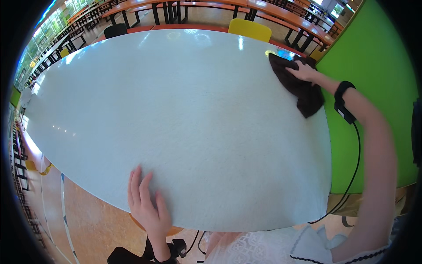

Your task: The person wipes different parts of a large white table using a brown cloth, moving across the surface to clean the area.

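A dark brown cloth (pixel 296 84) lies bunched on the far right corner of a glossy white tabletop (pixel 197 115). My right hand (pixel 303 71) rests on it with the arm stretched out; the thumb and some fingers are spread over the fabric, and part of the hand's grip is hidden in its folds. Near the table's front edge, left of centre, my left hand (pixel 148 201) lies palm down on the surface, fingers apart, holding nothing. Each wrist wears a black strap with a small device and a cable.
A green panel (pixel 372 82) stands against the table's right side. Beyond the far edge are a yellow chair (pixel 250 29), a black chair (pixel 115 30) and long orange tables (pixel 211 2) with benches. A black cable (pixel 357 155) hangs beside my right arm.
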`<state>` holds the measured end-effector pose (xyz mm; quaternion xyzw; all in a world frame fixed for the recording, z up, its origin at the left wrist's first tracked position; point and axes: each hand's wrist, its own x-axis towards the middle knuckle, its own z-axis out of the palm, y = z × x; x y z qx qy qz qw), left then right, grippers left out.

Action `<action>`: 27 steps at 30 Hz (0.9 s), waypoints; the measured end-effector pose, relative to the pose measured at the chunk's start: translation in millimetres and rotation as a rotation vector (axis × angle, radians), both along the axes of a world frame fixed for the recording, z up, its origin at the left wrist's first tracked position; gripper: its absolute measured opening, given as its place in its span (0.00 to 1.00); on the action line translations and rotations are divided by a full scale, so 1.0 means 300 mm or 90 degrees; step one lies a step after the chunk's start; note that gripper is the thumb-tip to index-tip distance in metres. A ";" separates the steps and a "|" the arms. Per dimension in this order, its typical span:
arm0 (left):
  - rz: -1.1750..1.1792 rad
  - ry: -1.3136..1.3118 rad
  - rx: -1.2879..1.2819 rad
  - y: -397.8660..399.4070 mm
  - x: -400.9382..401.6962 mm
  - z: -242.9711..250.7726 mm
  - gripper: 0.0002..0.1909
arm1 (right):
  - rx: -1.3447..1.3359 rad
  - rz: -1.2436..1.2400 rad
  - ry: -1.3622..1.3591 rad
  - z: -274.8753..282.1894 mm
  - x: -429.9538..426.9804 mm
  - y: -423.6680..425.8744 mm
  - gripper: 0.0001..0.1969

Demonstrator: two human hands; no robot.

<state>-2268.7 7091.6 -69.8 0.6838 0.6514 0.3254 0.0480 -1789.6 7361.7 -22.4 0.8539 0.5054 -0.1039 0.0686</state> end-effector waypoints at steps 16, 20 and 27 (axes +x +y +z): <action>0.032 -0.002 -0.011 0.007 0.016 -0.005 0.21 | 0.156 0.298 0.007 -0.117 -0.189 0.353 0.40; 0.027 -0.010 0.012 0.005 0.011 -0.001 0.20 | 0.156 0.418 0.025 -0.107 -0.405 0.427 0.40; 0.013 -0.043 0.035 0.003 0.009 -0.008 0.18 | 0.128 0.635 0.065 -0.097 -0.881 0.441 0.45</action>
